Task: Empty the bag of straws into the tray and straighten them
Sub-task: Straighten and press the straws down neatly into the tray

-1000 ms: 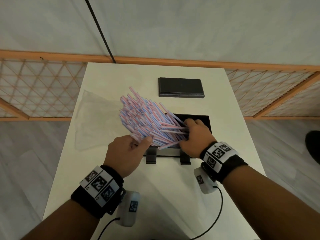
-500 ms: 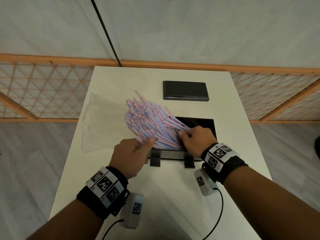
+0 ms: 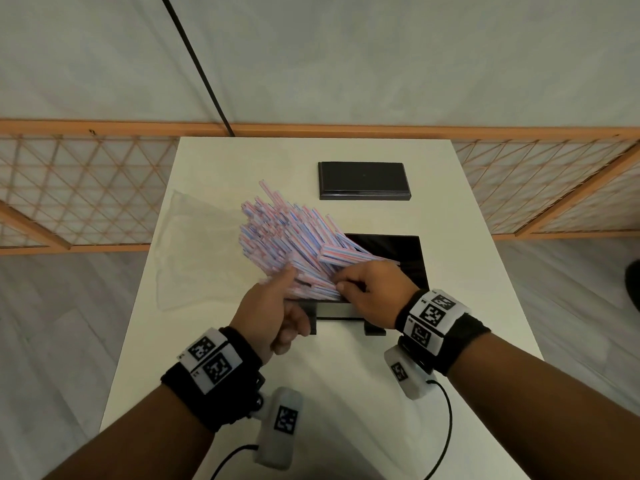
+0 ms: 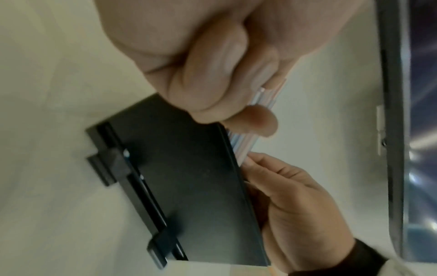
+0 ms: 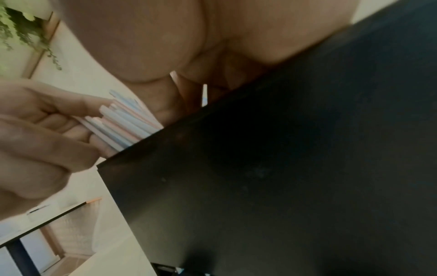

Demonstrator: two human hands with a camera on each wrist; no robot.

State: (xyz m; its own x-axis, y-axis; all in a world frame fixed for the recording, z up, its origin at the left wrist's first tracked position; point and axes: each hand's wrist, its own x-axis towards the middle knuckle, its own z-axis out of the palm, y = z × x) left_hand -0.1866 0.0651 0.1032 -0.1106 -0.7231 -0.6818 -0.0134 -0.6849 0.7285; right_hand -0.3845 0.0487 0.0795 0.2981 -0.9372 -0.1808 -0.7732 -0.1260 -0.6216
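Left hand and right hand both gripping the straws, gathering them. Fanned toward ten o'clock over the tray, likely for squaring up.

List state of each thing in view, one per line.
straws: out of the bag, fanned up and left, lower ends at the tray's near wall, not straightened
tray: open, right part bare
plastic bag: emptied, flat on the table
black lid: off, lying flat behind the tray
left hand: holds the straws' near ends
right hand: fingers curled on the straws
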